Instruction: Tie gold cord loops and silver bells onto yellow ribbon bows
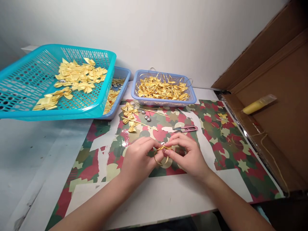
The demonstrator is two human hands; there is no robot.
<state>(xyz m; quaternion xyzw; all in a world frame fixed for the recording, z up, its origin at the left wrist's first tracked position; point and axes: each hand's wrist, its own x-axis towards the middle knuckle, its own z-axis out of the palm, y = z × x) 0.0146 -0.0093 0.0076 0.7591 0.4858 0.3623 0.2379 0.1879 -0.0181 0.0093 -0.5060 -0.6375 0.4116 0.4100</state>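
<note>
Both my hands meet over the patterned table cover. My left hand [141, 154] pinches one side of a yellow ribbon bow [162, 148], and my right hand [186, 154] pinches its other side. A loop of gold cord [157, 161] hangs below the bow between the hands. Silver bells [162, 143] show just above it, partly hidden by the fingers. Beyond the hands lie several yellow bows [130, 110] with gold cords, and loose silver bells [147, 118]. Pink-handled thread snips [189, 129] rest past my right hand.
A turquoise basket [96, 109] of yellow bows stands at the left, over a blue basket [122, 91]. Another blue basket [163, 102] at the back holds corded bows. On the right, a cardboard wall [284, 70] carries a yellow-filled tube [258, 105]; yellow scraps [223, 118] lie nearby.
</note>
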